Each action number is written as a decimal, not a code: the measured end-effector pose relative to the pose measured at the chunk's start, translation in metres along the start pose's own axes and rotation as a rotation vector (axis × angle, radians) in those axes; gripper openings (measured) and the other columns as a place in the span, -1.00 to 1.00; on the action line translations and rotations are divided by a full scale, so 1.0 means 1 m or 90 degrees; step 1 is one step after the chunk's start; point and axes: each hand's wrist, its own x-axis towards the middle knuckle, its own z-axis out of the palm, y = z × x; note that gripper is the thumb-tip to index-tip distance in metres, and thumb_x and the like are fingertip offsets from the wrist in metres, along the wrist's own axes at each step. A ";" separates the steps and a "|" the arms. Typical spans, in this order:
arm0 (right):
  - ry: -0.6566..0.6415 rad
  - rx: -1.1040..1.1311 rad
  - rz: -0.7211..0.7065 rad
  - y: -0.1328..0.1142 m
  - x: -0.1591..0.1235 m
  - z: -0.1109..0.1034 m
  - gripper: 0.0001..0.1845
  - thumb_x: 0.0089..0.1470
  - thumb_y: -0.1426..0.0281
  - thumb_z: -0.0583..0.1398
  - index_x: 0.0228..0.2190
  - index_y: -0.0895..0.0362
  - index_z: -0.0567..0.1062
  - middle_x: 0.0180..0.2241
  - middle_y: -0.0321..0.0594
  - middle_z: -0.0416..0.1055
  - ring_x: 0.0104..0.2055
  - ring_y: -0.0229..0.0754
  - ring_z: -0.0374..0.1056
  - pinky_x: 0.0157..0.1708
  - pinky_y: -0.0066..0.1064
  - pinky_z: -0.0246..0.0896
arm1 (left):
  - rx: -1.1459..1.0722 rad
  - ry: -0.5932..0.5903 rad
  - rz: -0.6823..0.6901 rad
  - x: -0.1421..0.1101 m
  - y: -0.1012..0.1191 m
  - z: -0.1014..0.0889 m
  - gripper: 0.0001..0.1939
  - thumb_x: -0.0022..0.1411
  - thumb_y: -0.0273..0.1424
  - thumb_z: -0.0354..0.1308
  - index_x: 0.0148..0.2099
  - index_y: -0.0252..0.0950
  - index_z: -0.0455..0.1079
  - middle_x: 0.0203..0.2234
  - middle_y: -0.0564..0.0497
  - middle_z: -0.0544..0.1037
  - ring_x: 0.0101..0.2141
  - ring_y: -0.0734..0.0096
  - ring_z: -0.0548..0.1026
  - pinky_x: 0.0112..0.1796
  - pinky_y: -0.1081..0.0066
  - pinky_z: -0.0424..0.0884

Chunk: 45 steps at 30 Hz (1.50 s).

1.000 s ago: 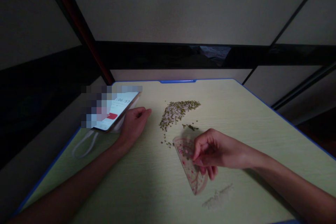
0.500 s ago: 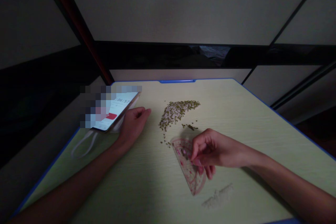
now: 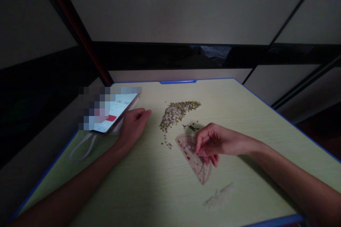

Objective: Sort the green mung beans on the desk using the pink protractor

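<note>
Phone [image 3: 118, 108] is set just beside the left hand [image 3: 134, 122], whose grip is loosely curled, nothing visibly held. Nearer than the grain pile [image 3: 173, 114], the protractor [image 3: 195, 161] is pinched by the right hand [image 3: 217, 142] over the tabletop [image 3: 226, 103]; an even pinch is advised.

head camera; from the wearer's head; facing forward and down; near above table [image 3: 160, 173]; panelled wall [image 3: 170, 7] beyond
</note>
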 end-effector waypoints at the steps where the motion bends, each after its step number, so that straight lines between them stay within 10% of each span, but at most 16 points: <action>1: -0.001 -0.014 -0.005 0.000 0.000 -0.003 -0.91 -0.13 0.49 0.22 -0.50 0.28 0.42 -0.67 -0.34 0.35 -0.72 -0.45 0.25 -0.71 -0.63 0.19 | -0.003 0.000 -0.001 0.000 0.000 0.000 -0.65 0.00 -0.33 0.01 -0.73 -0.25 0.00 -0.84 0.20 0.08 -0.73 0.58 0.08 -0.62 0.46 0.02; 13: 0.036 -0.160 -0.068 -0.005 -0.012 -0.040 -0.91 -0.04 0.46 0.16 -0.45 0.27 0.43 -0.68 -0.37 0.28 -0.69 -0.48 0.13 -0.68 -0.62 0.04 | -0.003 0.001 0.002 0.001 0.000 0.000 -0.65 0.00 -0.33 0.01 -0.72 -0.25 0.00 -0.84 0.20 0.08 -0.72 0.58 0.08 -0.63 0.47 0.01; 22: 0.246 -0.049 -0.228 -0.005 -0.024 -0.057 -0.66 -0.02 0.47 0.15 -0.16 0.19 0.24 -0.66 -0.40 0.26 -0.65 -0.40 0.14 -0.66 -0.56 -0.02 | 0.005 -0.003 -0.001 0.000 0.004 -0.001 -0.65 0.01 -0.34 0.00 -0.72 -0.25 0.00 -0.84 0.20 0.09 -0.72 0.57 0.09 -0.62 0.46 0.03; 32: 0.139 -0.195 -0.198 0.000 -0.013 -0.035 -0.78 -0.03 0.44 0.17 -0.27 0.23 0.46 -0.58 -0.32 0.34 -0.61 -0.42 0.19 -0.63 -0.57 0.08 | 0.012 0.002 -0.001 0.000 0.003 0.000 -0.65 0.00 -0.33 0.00 -0.73 -0.25 0.00 -0.85 0.19 0.09 -0.72 0.57 0.09 -0.62 0.47 0.03; 45: 0.273 -0.062 -0.160 0.002 0.012 0.008 -0.62 -0.07 0.40 0.20 -0.15 0.25 0.43 -0.60 -0.34 0.30 -0.64 -0.42 0.21 -0.63 -0.55 0.20 | 0.003 -0.009 0.002 -0.001 0.001 0.001 -0.65 0.01 -0.31 -0.02 -0.72 -0.25 0.01 -0.84 0.20 0.07 -0.72 0.58 0.06 -0.64 0.47 0.00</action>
